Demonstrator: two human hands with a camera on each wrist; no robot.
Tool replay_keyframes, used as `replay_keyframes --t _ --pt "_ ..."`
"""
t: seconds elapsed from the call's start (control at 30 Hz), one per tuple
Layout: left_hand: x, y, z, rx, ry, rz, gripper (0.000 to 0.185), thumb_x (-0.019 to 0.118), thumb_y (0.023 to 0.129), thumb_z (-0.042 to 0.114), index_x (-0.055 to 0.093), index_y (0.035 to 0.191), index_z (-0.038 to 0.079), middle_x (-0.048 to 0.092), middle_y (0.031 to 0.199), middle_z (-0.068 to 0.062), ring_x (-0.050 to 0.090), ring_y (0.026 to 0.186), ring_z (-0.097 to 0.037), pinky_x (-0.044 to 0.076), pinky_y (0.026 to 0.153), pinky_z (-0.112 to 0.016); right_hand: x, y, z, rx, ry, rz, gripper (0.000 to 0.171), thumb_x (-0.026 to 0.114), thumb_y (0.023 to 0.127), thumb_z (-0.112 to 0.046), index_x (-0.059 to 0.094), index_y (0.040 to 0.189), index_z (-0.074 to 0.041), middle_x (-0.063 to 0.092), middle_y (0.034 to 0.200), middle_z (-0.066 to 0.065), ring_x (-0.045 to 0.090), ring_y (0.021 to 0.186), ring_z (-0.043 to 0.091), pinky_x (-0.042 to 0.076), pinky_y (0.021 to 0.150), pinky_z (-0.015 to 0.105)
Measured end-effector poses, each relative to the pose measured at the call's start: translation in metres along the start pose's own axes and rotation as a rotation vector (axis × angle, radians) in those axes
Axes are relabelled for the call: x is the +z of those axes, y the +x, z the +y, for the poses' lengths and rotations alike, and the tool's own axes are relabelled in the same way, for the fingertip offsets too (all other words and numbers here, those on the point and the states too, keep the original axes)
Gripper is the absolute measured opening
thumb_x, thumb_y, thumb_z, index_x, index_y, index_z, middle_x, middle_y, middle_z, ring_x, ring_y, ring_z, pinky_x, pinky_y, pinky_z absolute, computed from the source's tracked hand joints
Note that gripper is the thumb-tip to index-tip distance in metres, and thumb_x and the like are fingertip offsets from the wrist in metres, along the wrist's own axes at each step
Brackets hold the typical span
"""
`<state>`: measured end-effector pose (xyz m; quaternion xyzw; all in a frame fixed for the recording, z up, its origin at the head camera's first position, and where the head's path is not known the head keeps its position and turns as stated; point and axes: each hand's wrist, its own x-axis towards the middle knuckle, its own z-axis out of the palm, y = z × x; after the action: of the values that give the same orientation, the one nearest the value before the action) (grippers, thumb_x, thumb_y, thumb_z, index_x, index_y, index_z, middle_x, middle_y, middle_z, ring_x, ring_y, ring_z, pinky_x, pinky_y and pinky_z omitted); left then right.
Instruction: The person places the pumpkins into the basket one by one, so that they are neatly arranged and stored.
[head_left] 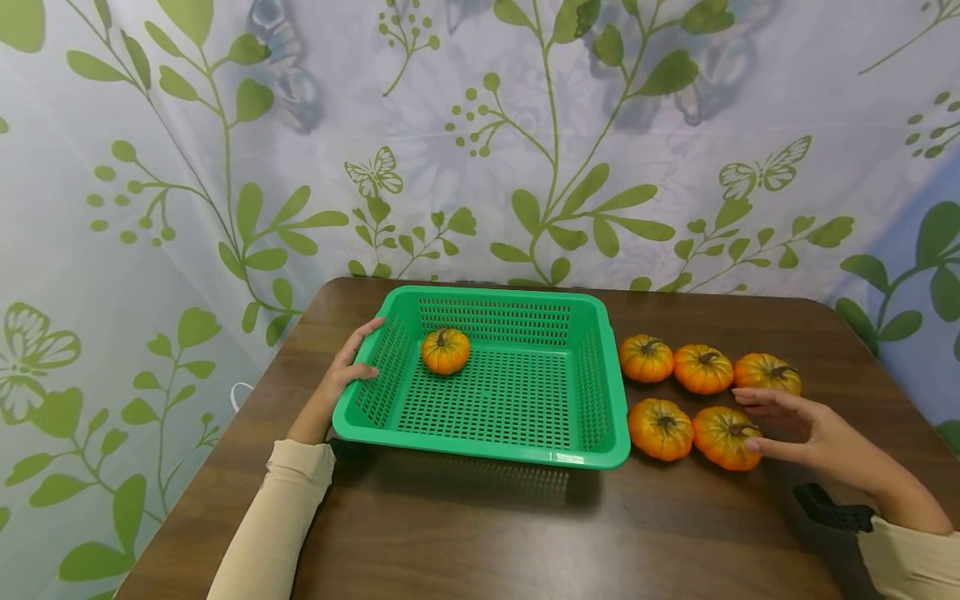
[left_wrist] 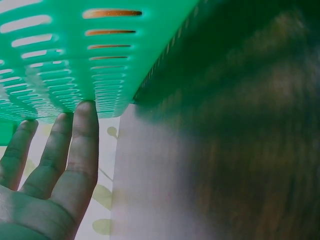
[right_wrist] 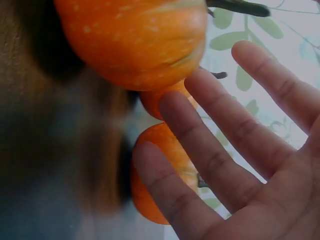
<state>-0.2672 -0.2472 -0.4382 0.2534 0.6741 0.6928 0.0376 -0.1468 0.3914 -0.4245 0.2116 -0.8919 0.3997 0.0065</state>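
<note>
Green plastic basket (head_left: pixel 480 448), its left edge gripped by the left hand (head_left: pixel 345 375); one pumpkin (head_left: pixel 446 354) inside, five others (head_left: pixel 661 429) right of it. Right hand (head_left: pixel 832 442), loose and empty, hovers by the front pumpkin farthest from the basket (head_left: pixel 722 437): likely a pick-up, next calling for fingers to close.

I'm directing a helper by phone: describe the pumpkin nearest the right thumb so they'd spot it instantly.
On the brown table, right of the green basket, five pumpkins sit in two rows. In the nearer pair, the target pumpkin is the right one. Its left mate sits beside the basket; this one, beside the thumb of the right hand.
</note>
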Motion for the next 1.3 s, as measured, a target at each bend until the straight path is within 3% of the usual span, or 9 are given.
replay_keyframes --t 0.3,0.5,0.77,1.03,1.3 --pt "-0.0009 -0.0011 0.0001 -0.020 -0.014 0.002 0.078 0.046 0.082 -0.007 0.030 0.156 0.012 0.030 0.149 -0.017 0.049 0.120 -0.022 0.049 0.088 -0.027 0.0051 0.0027 0.0077 -0.062 0.073 -0.059 0.065 0.072 0.080 0.011 0.045 0.140 0.010 0.053 0.135 -0.023 0.054 0.113 -0.007 0.048 0.082 0.015" --pt "-0.0021 -0.0020 -0.0005 -0.003 -0.008 -0.014 0.077 0.046 0.082 -0.005 0.029 0.156 0.009 0.028 0.148 -0.017 0.050 0.115 -0.022 0.050 0.085 -0.027 0.0081 0.0040 0.0085 -0.074 0.046 -0.056 0.068 0.076 0.078 0.008 0.047 0.139 0.009 0.055 0.134 -0.020 0.051 0.116 -0.010 0.044 0.085 0.011" --pt "-0.0028 -0.0006 -0.0040 0.052 -0.015 -0.011 0.078 0.046 0.079 -0.007 0.033 0.154 0.009 0.035 0.148 -0.010 0.051 0.118 -0.017 0.047 0.090 -0.025 0.0092 0.0035 0.0089 -0.043 0.021 -0.052 0.064 0.077 0.079 0.005 0.051 0.137 0.008 0.054 0.131 -0.025 0.053 0.111 -0.010 0.047 0.081 0.013" --pt "-0.0021 -0.0020 -0.0028 0.005 -0.006 -0.009 0.078 0.047 0.081 -0.006 0.030 0.155 0.009 0.027 0.151 -0.015 0.050 0.115 -0.019 0.050 0.085 -0.026 0.0076 0.0017 0.0088 -0.033 -0.013 -0.026 0.064 0.079 0.077 0.003 0.053 0.136 0.006 0.054 0.129 -0.028 0.053 0.109 -0.011 0.046 0.080 0.012" --pt "-0.0028 -0.0001 -0.0035 0.034 -0.036 -0.028 0.078 0.046 0.081 -0.008 0.030 0.155 0.008 0.027 0.150 -0.017 0.051 0.114 -0.019 0.050 0.085 -0.026 0.0014 -0.0003 0.0025 -0.013 -0.066 0.007 0.065 0.081 0.076 0.001 0.054 0.136 0.004 0.051 0.129 -0.031 0.050 0.108 -0.014 0.045 0.079 0.010"
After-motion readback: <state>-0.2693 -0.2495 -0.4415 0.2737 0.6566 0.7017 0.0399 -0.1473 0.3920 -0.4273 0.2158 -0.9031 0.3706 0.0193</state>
